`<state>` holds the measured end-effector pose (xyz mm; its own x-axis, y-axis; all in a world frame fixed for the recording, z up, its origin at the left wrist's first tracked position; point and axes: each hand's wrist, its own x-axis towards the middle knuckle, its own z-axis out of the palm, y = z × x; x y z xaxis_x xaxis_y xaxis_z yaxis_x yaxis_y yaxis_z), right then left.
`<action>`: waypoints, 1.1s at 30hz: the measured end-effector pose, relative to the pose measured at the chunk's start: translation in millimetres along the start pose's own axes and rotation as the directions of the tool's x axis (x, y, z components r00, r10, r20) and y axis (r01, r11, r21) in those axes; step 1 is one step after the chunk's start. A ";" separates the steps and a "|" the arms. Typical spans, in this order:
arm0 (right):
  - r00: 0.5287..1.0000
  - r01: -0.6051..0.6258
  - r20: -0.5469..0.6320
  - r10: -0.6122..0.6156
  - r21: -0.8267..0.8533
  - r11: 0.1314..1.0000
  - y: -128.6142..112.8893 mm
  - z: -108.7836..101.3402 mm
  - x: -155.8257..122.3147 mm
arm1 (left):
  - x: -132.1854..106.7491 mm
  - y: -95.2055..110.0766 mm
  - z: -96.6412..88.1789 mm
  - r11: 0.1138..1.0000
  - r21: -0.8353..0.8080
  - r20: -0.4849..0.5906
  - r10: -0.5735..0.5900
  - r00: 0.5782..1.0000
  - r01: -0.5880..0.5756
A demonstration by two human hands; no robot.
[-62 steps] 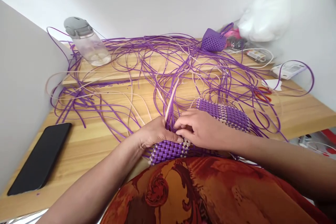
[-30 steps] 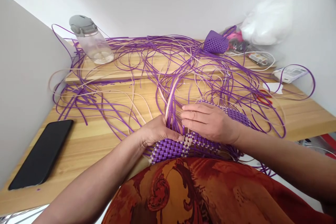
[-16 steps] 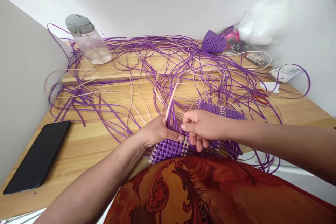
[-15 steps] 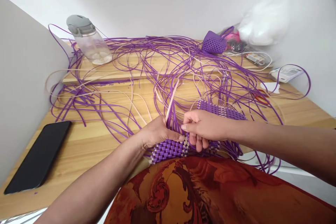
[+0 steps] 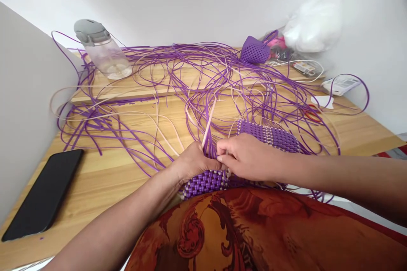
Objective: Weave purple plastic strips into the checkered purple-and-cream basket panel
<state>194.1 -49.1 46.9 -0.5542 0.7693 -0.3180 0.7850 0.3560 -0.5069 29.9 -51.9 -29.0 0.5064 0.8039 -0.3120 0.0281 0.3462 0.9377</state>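
Observation:
My left hand [image 5: 196, 161] is closed around a bundle of purple and cream plastic strips [image 5: 208, 133] that rises from between thumb and fingers. Below it, against my clothing, lies a woven purple piece [image 5: 205, 184] with cream edging. Close beside it, my right hand [image 5: 240, 154] is closed, thumb and forefinger pinched together by the left thumb at the weave; the strip in that pinch is mostly hidden. Behind the right wrist rests another woven purple panel [image 5: 270, 134] with a cream band.
Loose purple strips [image 5: 203, 67] tangle across the wooden table [image 5: 104, 178]. A black phone [image 5: 43, 194] lies at left, a clear bottle [image 5: 108, 57] behind it. At back right are a small purple woven piece [image 5: 255, 51], red-handled scissors [image 5: 313, 114] and a white plastic bag [image 5: 313, 29].
My right hand's lower fingers have curled in, and the hand has turned with its back upward, close to the left thumb. My left hand keeps its hold. The view has shifted slightly.

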 end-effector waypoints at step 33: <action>0.980 -0.196 0.123 0.158 0.436 0.878 14.6 1.5 6.1 | 1.3 -2.7 -2.8 0.999 -0.042 0.074 0.020 0.997 -0.017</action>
<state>201.8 -40.0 36.3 -0.4531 0.7445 -0.4903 0.6778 -0.0696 -0.7319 28.0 -50.4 -32.4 0.5693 0.7726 -0.2812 -0.0165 0.3527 0.9356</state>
